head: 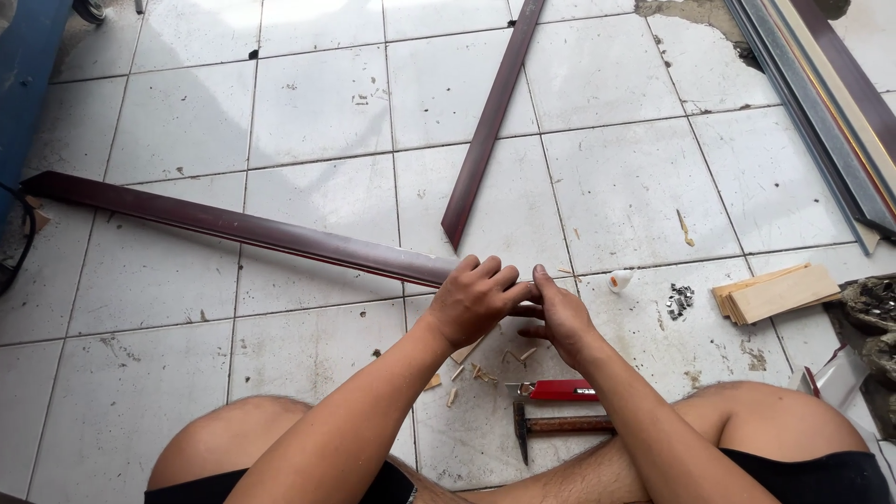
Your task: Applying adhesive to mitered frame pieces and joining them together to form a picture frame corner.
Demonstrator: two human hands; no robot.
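The left hand (474,297) curls over the near end of a long dark-red moulding strip (243,227), gripping it; the right hand (560,313) pinches that same end, fingers closed. The strip lies on the tiled floor (317,103) — its long axis runs left and slightly away. A hammer (560,426) lies near — just below the hands.

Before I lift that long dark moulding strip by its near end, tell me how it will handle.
The long moulding strip looks thin and very long, so it would probably sag or whip. Its glossy face may be slippery. Both hands, left hand and right hand, grip its end, suggesting it needs steadying.
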